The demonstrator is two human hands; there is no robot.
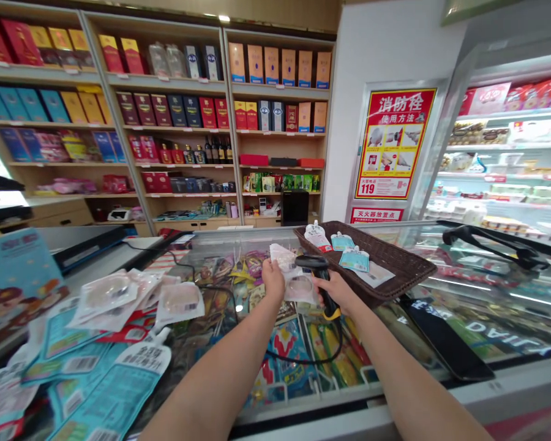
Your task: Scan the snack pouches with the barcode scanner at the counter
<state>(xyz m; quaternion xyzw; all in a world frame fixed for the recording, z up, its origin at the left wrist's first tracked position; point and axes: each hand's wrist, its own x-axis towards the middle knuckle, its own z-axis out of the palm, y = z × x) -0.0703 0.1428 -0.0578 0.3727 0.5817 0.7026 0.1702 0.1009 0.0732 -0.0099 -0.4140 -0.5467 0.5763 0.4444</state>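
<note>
My left hand (pixel 274 280) is closed on a pale, partly see-through packet (pixel 281 253) above the glass top of the freezer chest. What the packet contains cannot be made out. In my right hand (pixel 337 293) is a black handheld barcode scanner (pixel 313 262), its head tilted toward the packet. Another clear-looking packet part (pixel 299 289) shows below the scanner head; whether it belongs to the held packet, I cannot tell. A brown woven basket (pixel 413 266) sits just beyond my right hand, with a few white and blue spouted pouches (pixel 354 260) in it.
Blue spouted pouches (pixel 114 386) and pale packets (pixel 108 291) lie piled at the left. The scanner's black cable (pixel 303 361) loops over the freezer glass (pixel 239 416). A black panel (pixel 445 337) lies at the right. Shelves of boxes (pixel 179 112) stand behind.
</note>
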